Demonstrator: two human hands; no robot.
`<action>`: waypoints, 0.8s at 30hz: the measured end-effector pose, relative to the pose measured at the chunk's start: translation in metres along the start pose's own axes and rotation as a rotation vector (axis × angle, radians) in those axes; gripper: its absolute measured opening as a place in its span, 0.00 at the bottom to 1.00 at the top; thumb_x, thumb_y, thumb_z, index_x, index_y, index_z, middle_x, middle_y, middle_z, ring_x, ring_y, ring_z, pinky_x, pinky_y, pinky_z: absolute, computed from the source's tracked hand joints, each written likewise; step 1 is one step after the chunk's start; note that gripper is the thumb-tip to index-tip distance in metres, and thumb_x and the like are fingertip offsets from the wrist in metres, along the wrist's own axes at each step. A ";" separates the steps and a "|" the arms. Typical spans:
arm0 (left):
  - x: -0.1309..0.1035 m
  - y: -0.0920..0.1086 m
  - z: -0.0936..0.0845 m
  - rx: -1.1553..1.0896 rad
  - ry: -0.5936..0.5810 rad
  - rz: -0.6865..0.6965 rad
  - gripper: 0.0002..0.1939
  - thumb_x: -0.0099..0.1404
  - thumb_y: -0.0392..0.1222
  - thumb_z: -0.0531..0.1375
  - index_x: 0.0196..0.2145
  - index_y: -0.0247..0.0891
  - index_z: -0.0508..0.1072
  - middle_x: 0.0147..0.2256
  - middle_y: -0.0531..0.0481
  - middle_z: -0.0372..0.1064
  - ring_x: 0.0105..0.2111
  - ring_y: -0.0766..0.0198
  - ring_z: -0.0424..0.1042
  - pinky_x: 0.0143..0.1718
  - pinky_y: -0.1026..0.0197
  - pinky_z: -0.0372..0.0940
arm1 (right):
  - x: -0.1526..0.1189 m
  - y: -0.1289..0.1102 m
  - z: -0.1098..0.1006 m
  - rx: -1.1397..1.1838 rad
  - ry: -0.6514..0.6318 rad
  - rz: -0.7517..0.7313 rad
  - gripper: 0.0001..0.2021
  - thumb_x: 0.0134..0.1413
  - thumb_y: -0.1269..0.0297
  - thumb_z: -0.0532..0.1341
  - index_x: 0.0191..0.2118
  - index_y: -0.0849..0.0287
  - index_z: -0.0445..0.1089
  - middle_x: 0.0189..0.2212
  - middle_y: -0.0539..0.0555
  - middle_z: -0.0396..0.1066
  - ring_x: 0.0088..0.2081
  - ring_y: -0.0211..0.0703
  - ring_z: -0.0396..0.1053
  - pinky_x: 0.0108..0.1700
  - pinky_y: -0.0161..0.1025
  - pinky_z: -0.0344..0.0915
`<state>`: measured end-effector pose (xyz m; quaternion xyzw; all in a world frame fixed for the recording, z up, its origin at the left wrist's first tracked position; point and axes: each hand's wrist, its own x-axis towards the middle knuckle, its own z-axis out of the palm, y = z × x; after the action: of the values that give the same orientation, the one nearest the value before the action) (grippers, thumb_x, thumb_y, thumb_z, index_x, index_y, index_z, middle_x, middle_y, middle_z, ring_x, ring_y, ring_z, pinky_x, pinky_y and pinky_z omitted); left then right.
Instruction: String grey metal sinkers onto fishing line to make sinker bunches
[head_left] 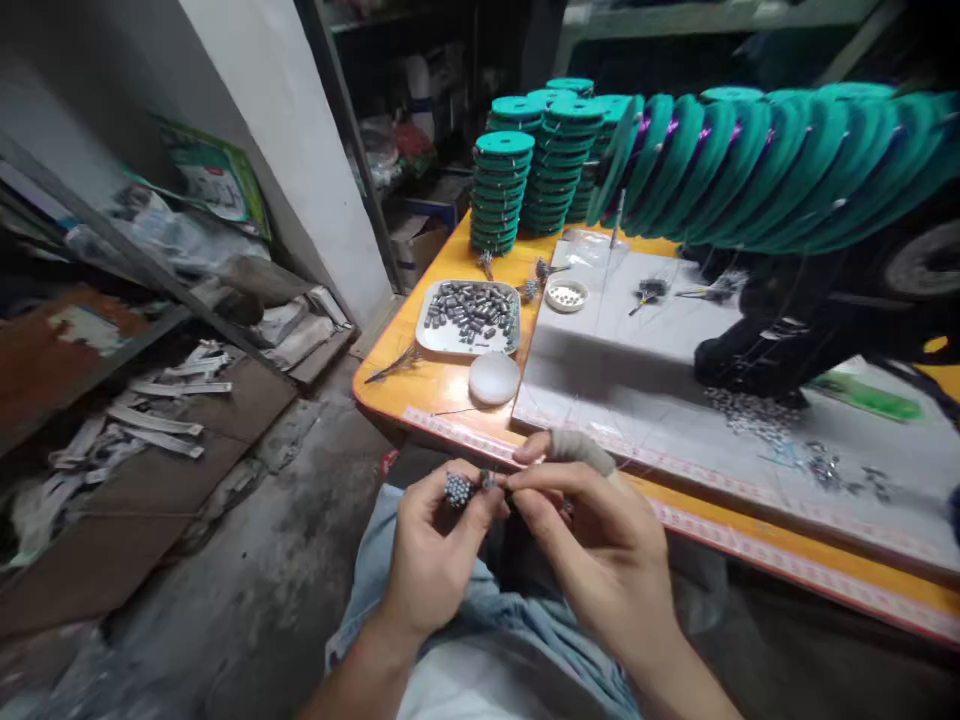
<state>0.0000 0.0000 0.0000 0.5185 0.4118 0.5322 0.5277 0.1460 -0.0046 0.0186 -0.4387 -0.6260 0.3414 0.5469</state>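
My left hand (435,560) is closed around a small bundle of grey-tipped pieces (458,489), whose round ends stick out between thumb and fingers. Close beside it on the right, my right hand (600,530) pinches at a small dark part near the left thumb; its exact shape is too small to tell. One finger of the right hand wears a beige wrap (581,450). Both hands are over my lap, just in front of the table edge. Beyond them stand a white tray (424,335) of dark grey cylinders (469,310) and a round white lid (493,378).
Green spools (502,190) stand stacked on the orange table (397,350), and more hang in a row (750,170) at the right. A small dish (566,294) holds tiny pieces. Loose metal bits (825,465) lie on the white board (622,370). Shelving stands left.
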 end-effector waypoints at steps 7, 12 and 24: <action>-0.007 0.001 0.006 -0.026 0.003 -0.051 0.10 0.70 0.41 0.61 0.30 0.38 0.71 0.27 0.55 0.67 0.29 0.69 0.65 0.32 0.68 0.63 | 0.002 0.003 0.008 -0.017 0.067 -0.012 0.08 0.62 0.73 0.64 0.40 0.51 0.77 0.33 0.48 0.78 0.30 0.35 0.73 0.30 0.30 0.69; -0.013 -0.010 0.012 -0.172 0.137 0.004 0.01 0.69 0.39 0.63 0.38 0.42 0.74 0.30 0.56 0.71 0.29 0.72 0.70 0.31 0.72 0.65 | -0.001 0.004 0.011 0.107 0.149 0.000 0.10 0.60 0.75 0.65 0.41 0.51 0.77 0.31 0.48 0.77 0.28 0.35 0.74 0.29 0.29 0.71; -0.010 -0.009 0.005 -0.193 0.214 0.014 0.05 0.63 0.35 0.67 0.31 0.39 0.74 0.29 0.56 0.68 0.27 0.72 0.67 0.29 0.72 0.65 | -0.008 0.005 0.002 -0.145 0.096 -0.100 0.10 0.58 0.76 0.66 0.41 0.53 0.76 0.31 0.48 0.74 0.28 0.35 0.68 0.27 0.33 0.64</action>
<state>0.0056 -0.0093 -0.0090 0.4087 0.4088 0.6252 0.5243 0.1456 -0.0099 0.0109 -0.4613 -0.6430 0.2463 0.5596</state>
